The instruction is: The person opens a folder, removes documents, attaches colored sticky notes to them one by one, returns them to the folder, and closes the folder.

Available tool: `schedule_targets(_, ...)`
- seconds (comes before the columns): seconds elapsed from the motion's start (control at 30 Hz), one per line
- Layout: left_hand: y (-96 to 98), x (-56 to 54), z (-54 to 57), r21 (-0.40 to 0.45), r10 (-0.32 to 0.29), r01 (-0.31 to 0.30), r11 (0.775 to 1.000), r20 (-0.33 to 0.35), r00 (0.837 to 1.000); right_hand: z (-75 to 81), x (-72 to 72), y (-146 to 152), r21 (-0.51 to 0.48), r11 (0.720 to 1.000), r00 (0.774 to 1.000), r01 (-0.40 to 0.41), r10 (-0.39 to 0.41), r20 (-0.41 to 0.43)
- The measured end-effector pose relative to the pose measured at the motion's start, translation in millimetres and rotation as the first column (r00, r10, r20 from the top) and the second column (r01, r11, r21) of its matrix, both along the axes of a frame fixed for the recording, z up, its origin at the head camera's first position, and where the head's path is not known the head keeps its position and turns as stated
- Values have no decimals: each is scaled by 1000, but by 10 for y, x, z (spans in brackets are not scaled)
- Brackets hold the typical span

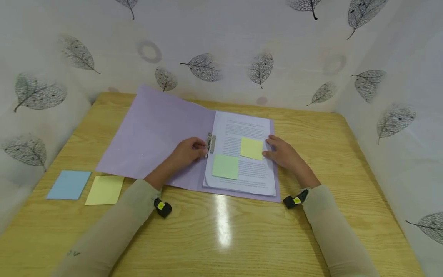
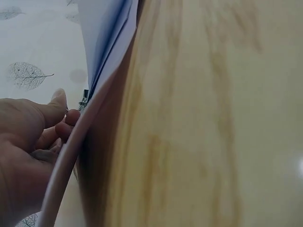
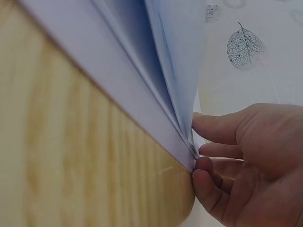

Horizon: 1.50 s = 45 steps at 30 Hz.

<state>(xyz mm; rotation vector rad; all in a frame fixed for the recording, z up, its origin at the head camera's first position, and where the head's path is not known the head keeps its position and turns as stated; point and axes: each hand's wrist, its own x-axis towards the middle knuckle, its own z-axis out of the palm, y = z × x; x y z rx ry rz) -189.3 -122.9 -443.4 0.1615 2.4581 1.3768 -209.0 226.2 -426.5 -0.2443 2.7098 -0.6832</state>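
Note:
A purple folder (image 1: 162, 127) lies spread on the table, with a stack of printed sheets (image 1: 242, 127) on its right side. A metal clip (image 1: 211, 143) sits at the sheets' left edge. My left hand (image 1: 188, 152) pinches at this clip between thumb and fingers; a bit of metal shows at the thumb tip in the left wrist view. At the opposite edge, my right hand (image 1: 283, 152) holds the side of the sheets, thumb near the top page. A yellow sticky note (image 1: 252, 148) and a green sticky note (image 1: 225, 166) lie on the top sheet.
To the left of the folder, a blue sticky pad (image 1: 69, 185) and a yellow sticky pad (image 1: 105, 190) lie on the wooden table (image 1: 221, 234). A leaf-patterned curtain (image 1: 221, 46) borders the table at the back and sides.

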Motion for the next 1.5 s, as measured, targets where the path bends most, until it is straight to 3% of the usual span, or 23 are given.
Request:
schedule_targets(0.23, 50, -40, -11, -128, -34, 34, 991, -3, 999, 10, 5, 4, 2, 1000, 1000, 5, -5, 9)
schedule_targets(0.53, 119, -48, 21, -219, -50, 40, 975, -39, 998, 3, -2, 0, 13, 1000, 1000, 16, -16, 16)
schedule_targets(0.9, 83, -78, 23, -181, -71, 70, 981, -1, 997, -48, -37, 74, -28, 999, 1000, 17, -17, 2)
schedule_targets(1.1, 27, -11, 82, -150, -84, 85, 985, 16, 996, -74, -16, 58, -59, 998, 1000, 3, -2, 10)
schedule_targets(1.23, -15, 104, 226, -112, -78, 73, 991, -33, 996, -74, -15, 54, -63, 998, 1000, 10, -10, -5)
schedule_targets(1.37, -216, 305, 511, -79, -24, 15, 997, -115, 993, -81, -21, 56, -57, 998, 1000, 5, -5, -3)
schedule_targets(1.43, -375, 420, 671, -71, 30, -44, 997, -187, 982, -77, -21, 61, -52, 999, 1000, 9, -9, 1)
schedule_targets(1.5, -547, 542, 817, -78, 100, -126, 989, -271, 957, -66, -18, 72, -44, 999, 1000, 17, -17, 3)
